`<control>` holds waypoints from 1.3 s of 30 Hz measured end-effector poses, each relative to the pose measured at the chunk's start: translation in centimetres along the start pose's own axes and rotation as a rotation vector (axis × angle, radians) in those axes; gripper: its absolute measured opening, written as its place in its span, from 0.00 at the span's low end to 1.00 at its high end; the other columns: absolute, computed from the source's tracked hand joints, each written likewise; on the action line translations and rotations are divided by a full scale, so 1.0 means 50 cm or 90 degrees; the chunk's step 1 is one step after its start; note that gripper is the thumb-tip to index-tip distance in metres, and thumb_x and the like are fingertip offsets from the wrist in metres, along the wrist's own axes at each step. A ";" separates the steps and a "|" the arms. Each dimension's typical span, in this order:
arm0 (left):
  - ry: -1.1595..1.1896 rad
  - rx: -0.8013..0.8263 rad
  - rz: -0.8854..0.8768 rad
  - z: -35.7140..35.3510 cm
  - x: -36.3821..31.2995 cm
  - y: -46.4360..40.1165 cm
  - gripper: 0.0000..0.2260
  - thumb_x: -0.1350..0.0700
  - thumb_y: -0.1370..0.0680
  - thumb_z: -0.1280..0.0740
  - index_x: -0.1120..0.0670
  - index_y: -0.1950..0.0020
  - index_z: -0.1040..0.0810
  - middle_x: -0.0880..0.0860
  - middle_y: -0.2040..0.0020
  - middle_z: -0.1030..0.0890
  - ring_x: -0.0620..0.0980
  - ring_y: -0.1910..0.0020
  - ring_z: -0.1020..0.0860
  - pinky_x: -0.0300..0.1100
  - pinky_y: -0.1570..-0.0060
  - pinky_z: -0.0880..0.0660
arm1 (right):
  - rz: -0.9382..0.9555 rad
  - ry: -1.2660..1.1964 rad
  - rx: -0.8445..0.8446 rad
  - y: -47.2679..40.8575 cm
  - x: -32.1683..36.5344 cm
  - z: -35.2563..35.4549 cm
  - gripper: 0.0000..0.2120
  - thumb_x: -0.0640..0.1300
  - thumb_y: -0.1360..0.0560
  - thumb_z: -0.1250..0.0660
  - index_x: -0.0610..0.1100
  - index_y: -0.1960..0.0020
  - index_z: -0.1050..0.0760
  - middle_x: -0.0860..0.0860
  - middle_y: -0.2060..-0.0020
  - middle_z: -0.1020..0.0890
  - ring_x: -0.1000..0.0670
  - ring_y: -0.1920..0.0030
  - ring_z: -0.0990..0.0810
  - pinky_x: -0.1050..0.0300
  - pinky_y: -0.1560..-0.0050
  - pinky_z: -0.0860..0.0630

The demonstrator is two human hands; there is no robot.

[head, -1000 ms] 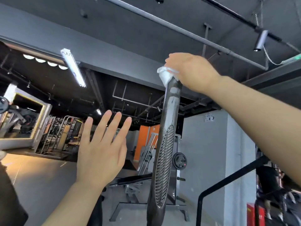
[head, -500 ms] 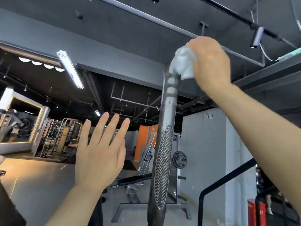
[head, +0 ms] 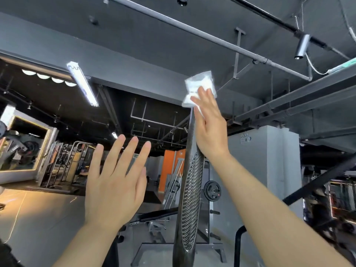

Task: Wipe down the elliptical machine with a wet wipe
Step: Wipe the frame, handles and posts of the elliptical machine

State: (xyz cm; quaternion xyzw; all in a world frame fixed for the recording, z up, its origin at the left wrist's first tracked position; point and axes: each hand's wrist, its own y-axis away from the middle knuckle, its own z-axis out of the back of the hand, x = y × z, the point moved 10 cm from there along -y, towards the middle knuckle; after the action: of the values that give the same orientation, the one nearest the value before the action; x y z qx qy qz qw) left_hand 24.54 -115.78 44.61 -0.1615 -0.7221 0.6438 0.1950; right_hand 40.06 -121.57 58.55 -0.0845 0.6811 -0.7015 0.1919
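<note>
Atop ribbed black handlebar (head: 189, 199), flat right hand (head: 210, 130) pressing crumpled white wipe (head: 199, 87), left hand (head: 115, 182) splayed, holding nothing.

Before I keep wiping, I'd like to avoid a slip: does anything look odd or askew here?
One thing: the wet wipe sits bunched above the top of the elliptical handle, pinned only by the right hand's straight fingers, so it looks loosely held. The left hand is open, touching nothing. No damage or spills show.
</note>
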 end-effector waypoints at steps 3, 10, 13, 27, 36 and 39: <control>0.000 0.006 0.000 -0.001 0.002 -0.002 0.21 0.53 0.19 0.46 0.54 0.26 0.30 0.58 0.30 0.26 0.59 0.28 0.32 0.60 0.28 0.43 | -0.023 -0.053 0.070 0.052 0.003 0.010 0.16 0.40 0.18 0.43 0.50 0.33 0.27 0.57 0.29 0.34 0.59 0.25 0.42 0.67 0.26 0.48; 0.013 0.029 -0.004 -0.001 0.003 -0.002 0.22 0.53 0.19 0.45 0.54 0.26 0.31 0.58 0.30 0.26 0.59 0.28 0.33 0.61 0.27 0.43 | 0.037 0.077 -0.003 0.012 0.031 0.127 0.13 0.39 0.19 0.40 0.39 0.39 0.21 0.47 0.36 0.22 0.55 0.31 0.31 0.65 0.30 0.37; 0.015 0.027 -0.006 0.000 -0.001 0.002 0.22 0.53 0.20 0.45 0.54 0.26 0.31 0.58 0.30 0.26 0.60 0.28 0.32 0.61 0.28 0.42 | -0.018 0.075 -0.084 -0.090 0.021 0.145 0.15 0.42 0.18 0.42 0.44 0.33 0.25 0.48 0.30 0.28 0.53 0.27 0.36 0.63 0.27 0.41; 0.021 0.016 -0.017 0.001 -0.002 -0.002 0.22 0.52 0.19 0.46 0.53 0.26 0.33 0.57 0.31 0.26 0.59 0.28 0.31 0.60 0.28 0.41 | -0.154 -0.069 0.112 0.129 -0.040 0.008 0.19 0.41 0.18 0.43 0.48 0.27 0.33 0.59 0.30 0.36 0.60 0.28 0.37 0.68 0.29 0.42; 0.005 0.042 -0.011 -0.001 -0.002 -0.001 0.21 0.52 0.19 0.47 0.53 0.26 0.31 0.58 0.31 0.25 0.59 0.29 0.31 0.61 0.28 0.40 | -0.050 0.000 0.031 0.079 -0.007 0.088 0.16 0.38 0.19 0.39 0.41 0.32 0.26 0.50 0.31 0.29 0.60 0.31 0.34 0.71 0.30 0.42; 0.002 0.030 -0.013 -0.001 -0.003 -0.002 0.21 0.52 0.19 0.47 0.53 0.27 0.30 0.57 0.32 0.25 0.59 0.29 0.31 0.61 0.29 0.39 | 0.068 0.179 0.040 -0.059 0.022 0.053 0.16 0.39 0.18 0.40 0.41 0.33 0.25 0.46 0.28 0.31 0.48 0.26 0.36 0.58 0.25 0.44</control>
State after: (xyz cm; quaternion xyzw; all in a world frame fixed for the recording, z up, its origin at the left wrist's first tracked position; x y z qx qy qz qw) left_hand 24.71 -115.83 44.69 -0.1506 -0.7078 0.6587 0.2061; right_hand 39.62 -124.46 61.48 0.0572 0.6823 -0.7164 0.1341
